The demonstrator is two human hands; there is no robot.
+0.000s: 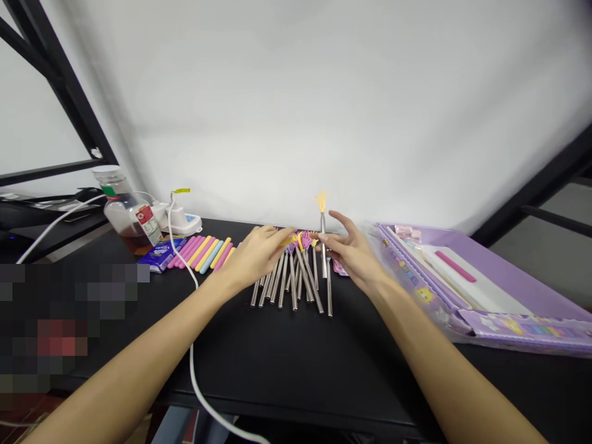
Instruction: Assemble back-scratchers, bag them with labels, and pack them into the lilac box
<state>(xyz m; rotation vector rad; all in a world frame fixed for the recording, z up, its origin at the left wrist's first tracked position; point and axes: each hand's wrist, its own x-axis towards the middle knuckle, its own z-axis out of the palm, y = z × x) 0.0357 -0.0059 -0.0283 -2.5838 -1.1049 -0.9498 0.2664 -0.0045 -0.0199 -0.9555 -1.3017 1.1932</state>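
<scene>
In the head view we see a left hand point(256, 258) and a right hand point(350, 253) held over a black table point(287, 364), converging on a group of steel rods point(290, 282). The rods lie side by side with their pink and yellow tips point(300, 242) gathered at the far end, an arrangement that we judge keeps all the tips within reach of both hands. The left hand is open, its fingers extended flat above the tips. An upright steel rod with a yellow tuft point(322, 246) stands just beside the right hand, whose thumb and fingers are spread apart; we cannot tell whether they touch it. To the left, pink, yellow and blue sticks point(201, 251) lie fanned in a neat row beside a blue packet point(161, 256). Behind them stands a bottle of amber liquid point(127, 225), its red and white label point(148, 223) unreadable. A white cable point(187, 265) runs forward across the table. To the right lies a purple stationery set point(462, 290), kept clear of the rods; no writing on it can be read.
</scene>
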